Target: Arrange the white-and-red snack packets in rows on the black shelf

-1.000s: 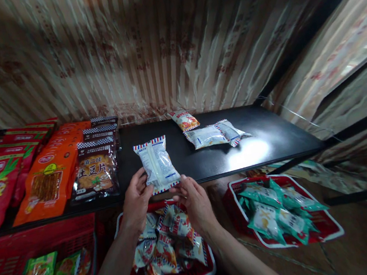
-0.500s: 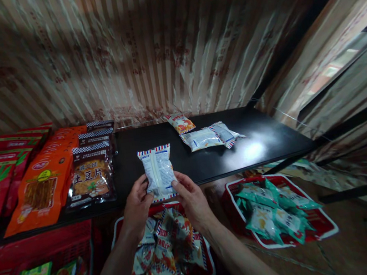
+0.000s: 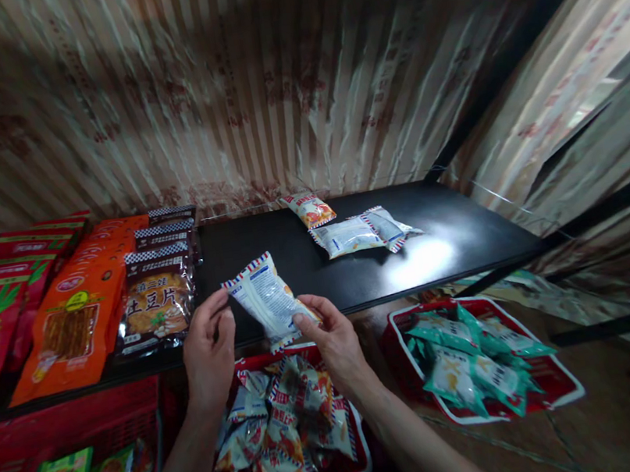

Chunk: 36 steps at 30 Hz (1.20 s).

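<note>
White packet [image 3: 267, 304] tilted from its earlier straighter position, lower side pinched by fingers of right hand [image 3: 334, 341], left hand [image 3: 208, 356] shifted to upper corner, fingers parted, packet held over front edge of black shelf [image 3: 352, 287]

Three red plastic baskets [image 3: 553, 382]. Four white pillow-shaped plastic packets with red-and-blue striped ends [image 3: 270, 302] outside them: one held, three on the black rectangular shelf [image 3: 358, 283]. Three flat brown plastic pouches [image 3: 154, 299] show. Teal plastic packets [image 3: 451, 373] overlap in one basket, so at least five is a fair count.
</note>
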Available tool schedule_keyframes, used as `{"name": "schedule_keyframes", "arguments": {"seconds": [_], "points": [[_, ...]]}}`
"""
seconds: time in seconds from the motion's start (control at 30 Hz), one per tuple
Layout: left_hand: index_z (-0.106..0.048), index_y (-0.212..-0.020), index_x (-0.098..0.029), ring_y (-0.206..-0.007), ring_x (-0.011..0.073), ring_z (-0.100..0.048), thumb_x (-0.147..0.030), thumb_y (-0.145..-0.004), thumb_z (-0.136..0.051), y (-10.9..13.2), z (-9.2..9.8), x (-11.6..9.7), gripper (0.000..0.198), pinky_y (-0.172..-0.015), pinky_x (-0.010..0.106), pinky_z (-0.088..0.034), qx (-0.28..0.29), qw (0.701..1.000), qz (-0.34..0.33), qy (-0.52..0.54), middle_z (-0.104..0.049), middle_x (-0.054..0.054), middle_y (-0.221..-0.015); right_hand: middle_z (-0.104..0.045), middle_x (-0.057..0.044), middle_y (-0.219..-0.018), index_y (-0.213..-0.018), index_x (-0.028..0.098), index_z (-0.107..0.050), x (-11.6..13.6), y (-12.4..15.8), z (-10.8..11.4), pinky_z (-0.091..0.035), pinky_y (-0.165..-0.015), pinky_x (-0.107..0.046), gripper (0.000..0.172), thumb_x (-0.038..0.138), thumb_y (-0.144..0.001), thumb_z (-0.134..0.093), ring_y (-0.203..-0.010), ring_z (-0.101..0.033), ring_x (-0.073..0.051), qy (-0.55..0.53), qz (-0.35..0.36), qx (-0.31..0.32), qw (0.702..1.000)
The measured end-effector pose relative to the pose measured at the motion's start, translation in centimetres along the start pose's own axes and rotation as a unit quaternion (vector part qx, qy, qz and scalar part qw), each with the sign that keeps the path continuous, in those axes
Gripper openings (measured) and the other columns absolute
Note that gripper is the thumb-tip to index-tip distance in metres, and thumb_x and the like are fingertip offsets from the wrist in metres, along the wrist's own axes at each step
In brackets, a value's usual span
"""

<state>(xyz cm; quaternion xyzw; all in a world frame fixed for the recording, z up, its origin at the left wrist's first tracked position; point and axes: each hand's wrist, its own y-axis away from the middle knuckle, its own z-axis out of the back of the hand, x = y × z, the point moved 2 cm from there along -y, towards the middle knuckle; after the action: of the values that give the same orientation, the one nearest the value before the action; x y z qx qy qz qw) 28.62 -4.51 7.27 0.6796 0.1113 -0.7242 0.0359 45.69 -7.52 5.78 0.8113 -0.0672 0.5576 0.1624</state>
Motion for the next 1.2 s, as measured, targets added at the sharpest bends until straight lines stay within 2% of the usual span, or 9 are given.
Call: {"name": "schedule_keyframes", "arguments": {"seconds": [0.13,0.2,0.27,0.37,0.47,0.7,0.93,1.03,1.2], "points": [[-0.066,-0.106,-0.024,-0.124,0.0217,-0.046,-0.027,-0.079,-0.059,0.1,0.8,-1.8,0.029,-0.109,0.035,-0.027,-0.035,0.991,-0.112,-0.069,-0.059,0.004,-0.125,-0.069,0.001,-0.081,-0.087,0.020,-0.068,0.2,0.4,-0.1,-0.049,-0.067,-0.022,0.031,0.027,-0.060,-0.078,-0.071,-0.061,-0.014,0.057,0.023,0.023,0.998],[-0.067,-0.106,-0.025,-0.128,0.0211,-0.041,-0.027,-0.078,-0.060,0.0,1.0,-2.2,0.029,-0.111,0.035,-0.022,-0.033,0.987,-0.129,-0.088,-0.059,0.003,-0.125,-0.070,0.000,-0.082,-0.089,0.020,-0.069,0.1,0.5,-0.2,-0.049,-0.066,-0.022,0.030,0.027,-0.060,-0.077,-0.071,-0.060,-0.014,0.078,0.024,0.043,0.996],[-0.065,-0.110,-0.023,-0.122,0.0221,-0.048,-0.030,-0.079,-0.060,-0.3,1.1,-2.2,0.032,-0.108,0.035,-0.029,-0.012,0.995,-0.077,-0.068,-0.061,0.005,-0.123,-0.070,0.000,-0.083,-0.091,0.021,-0.070,-0.1,0.6,-0.2,-0.049,-0.064,-0.022,0.030,0.027,-0.062,-0.076,-0.070,-0.060,-0.013,0.098,0.021,0.067,0.993],[-0.064,-0.112,-0.019,-0.104,0.0233,-0.060,-0.036,-0.079,-0.059,-0.6,1.1,-1.6,0.037,-0.092,0.034,-0.044,0.033,0.999,0.027,-0.021,-0.067,0.009,-0.114,-0.070,0.000,-0.086,-0.092,0.022,-0.071,-0.3,0.7,-0.2,-0.049,-0.063,-0.022,0.029,0.029,-0.063,-0.076,-0.069,-0.060,-0.013,0.123,0.024,0.093,0.988],[-0.067,-0.102,-0.016,-0.092,0.0224,-0.064,-0.039,-0.076,-0.061,-0.7,1.2,-1.3,0.035,-0.080,0.031,-0.049,0.044,0.997,0.056,-0.009,-0.070,0.009,-0.104,-0.071,0.000,-0.084,-0.092,0.022,-0.071,-0.3,0.7,-0.1,-0.049,-0.063,-0.023,0.030,0.033,-0.065,-0.075,-0.067,-0.061,-0.013,0.130,0.030,0.096,0.986],[-0.067,-0.089,-0.015,-0.077,0.0177,-0.065,-0.041,-0.070,-0.065,-0.7,1.2,-1.2,0.033,-0.065,0.024,-0.048,-0.019,0.995,0.084,0.050,-0.072,0.007,-0.088,-0.073,-0.001,-0.084,-0.095,0.023,-0.071,-0.7,0.5,0.2,-0.050,-0.066,-0.026,0.031,0.043,-0.072,-0.069,-0.070,-0.063,-0.015,0.115,0.029,0.119,0.986],[-0.069,-0.079,-0.015,-0.060,0.0115,-0.056,-0.039,-0.065,-0.067,-0.8,1.3,-1.3,0.028,-0.055,0.020,-0.041,-0.057,0.992,0.102,0.052,-0.067,0.000,-0.066,-0.073,-0.003,-0.087,-0.095,0.023,-0.072,-0.8,0.4,0.1,-0.049,-0.071,-0.029,0.034,0.049,-0.074,-0.066,-0.076,-0.064,-0.018,0.137,0.034,0.113,0.983],[-0.070,-0.079,-0.014,-0.059,0.0115,-0.055,-0.040,-0.064,-0.068,-0.9,1.5,-1.5,0.030,-0.054,0.021,-0.040,-0.038,0.992,0.108,0.044,-0.066,0.000,-0.065,-0.073,-0.003,-0.089,-0.096,0.023,-0.072,-1.0,0.4,0.2,-0.048,-0.073,-0.030,0.034,0.048,-0.074,-0.066,-0.079,-0.064,-0.019,0.129,0.034,0.105,0.986],[-0.069,-0.078,-0.014,-0.056,0.0110,-0.051,-0.046,-0.067,-0.063,-0.9,1.7,-2.2,0.034,-0.053,0.021,-0.039,0.046,0.992,0.121,0.006,-0.063,-0.001,-0.063,-0.073,-0.004,-0.089,-0.094,0.021,-0.073,-1.0,0.1,0.7,-0.048,-0.072,-0.031,0.035,0.048,-0.072,-0.067,-0.079,-0.064,-0.020,0.124,0.043,0.046,0.990]]}}
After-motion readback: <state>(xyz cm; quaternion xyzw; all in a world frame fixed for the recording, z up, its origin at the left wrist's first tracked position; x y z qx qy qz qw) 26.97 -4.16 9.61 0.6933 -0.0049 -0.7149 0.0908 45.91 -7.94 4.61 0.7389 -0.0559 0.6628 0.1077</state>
